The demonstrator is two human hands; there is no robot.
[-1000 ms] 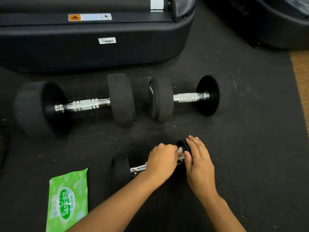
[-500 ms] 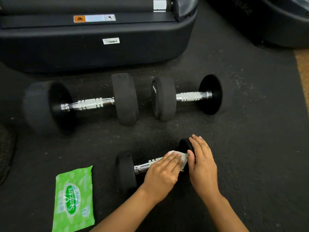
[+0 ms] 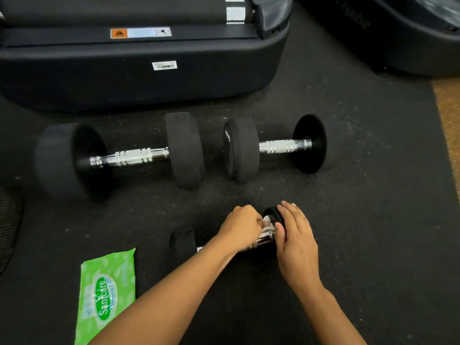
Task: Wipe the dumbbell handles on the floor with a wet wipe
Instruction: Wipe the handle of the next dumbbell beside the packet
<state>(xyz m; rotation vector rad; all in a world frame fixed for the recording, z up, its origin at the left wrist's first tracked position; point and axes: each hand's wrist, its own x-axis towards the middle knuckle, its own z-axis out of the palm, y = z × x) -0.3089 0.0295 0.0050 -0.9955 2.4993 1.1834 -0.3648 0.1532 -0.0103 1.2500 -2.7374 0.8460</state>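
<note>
A small black dumbbell (image 3: 183, 241) with a chrome handle lies on the floor mat near me. My left hand (image 3: 242, 226) is closed around a white wet wipe (image 3: 267, 224) pressed on the right end of that handle. My right hand (image 3: 295, 236) rests over the dumbbell's right weight head, holding it. A large dumbbell (image 3: 129, 156) lies further back on the left. Beside it on the right lies a medium dumbbell (image 3: 283, 146). Both have bare chrome handles.
A green pack of wet wipes (image 3: 107, 295) lies on the black rubber mat (image 3: 373, 220) at the lower left. A treadmill base (image 3: 139, 80) blocks the back, another dark machine (image 3: 410, 38) sits at the upper right. A tan floor strip (image 3: 449, 115) borders the mat's right edge.
My left hand slid the wipe along the small dumbbell's handle and has closed on it again at the right end. The right hand stayed on the weight head.
</note>
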